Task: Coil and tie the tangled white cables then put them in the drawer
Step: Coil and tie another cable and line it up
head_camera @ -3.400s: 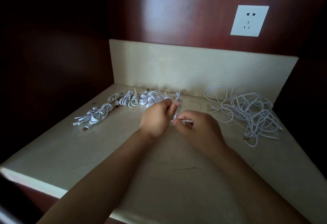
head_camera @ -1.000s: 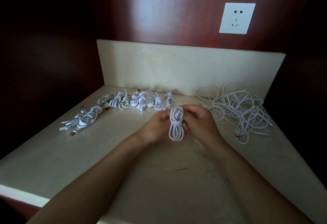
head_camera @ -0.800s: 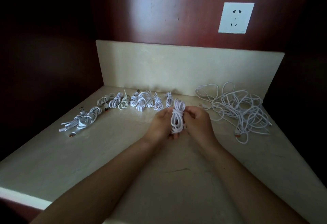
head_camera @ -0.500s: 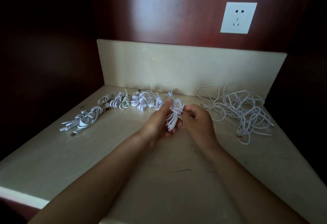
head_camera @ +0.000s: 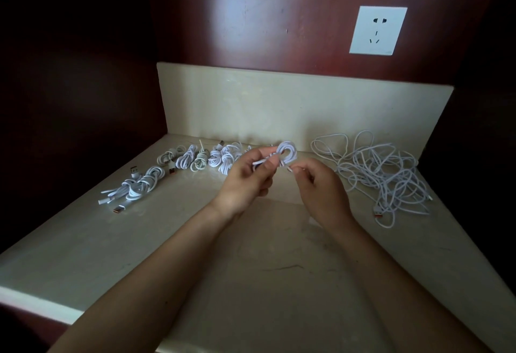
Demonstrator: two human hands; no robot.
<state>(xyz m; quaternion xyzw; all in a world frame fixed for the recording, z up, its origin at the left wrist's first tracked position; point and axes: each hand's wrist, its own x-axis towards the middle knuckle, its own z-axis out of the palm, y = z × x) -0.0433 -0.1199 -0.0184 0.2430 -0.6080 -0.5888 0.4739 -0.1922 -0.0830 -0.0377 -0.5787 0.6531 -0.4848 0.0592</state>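
My left hand (head_camera: pixel 248 182) grips a coiled white cable (head_camera: pixel 287 151) held above the beige countertop (head_camera: pixel 251 283). My right hand (head_camera: pixel 321 188) pinches that cable's loose end just right of the coil. Several tied white cable bundles (head_camera: pixel 212 158) lie in a row near the back edge. Another tied bundle (head_camera: pixel 136 188) with orange-tipped plugs lies further left. A heap of tangled white cables (head_camera: pixel 377 174) spreads over the right side of the counter. No drawer is in view.
A beige backsplash (head_camera: pixel 293 107) rises behind the counter, with dark red wood panels above and at both sides. A white wall socket (head_camera: pixel 377 30) sits on the back wall at upper right. The counter's front edge (head_camera: pixel 36 302) runs at lower left.
The coil was held upright between both hands; now my left hand holds it tipped toward the back, and my right hand has pulled away a little to the right with the loose end.
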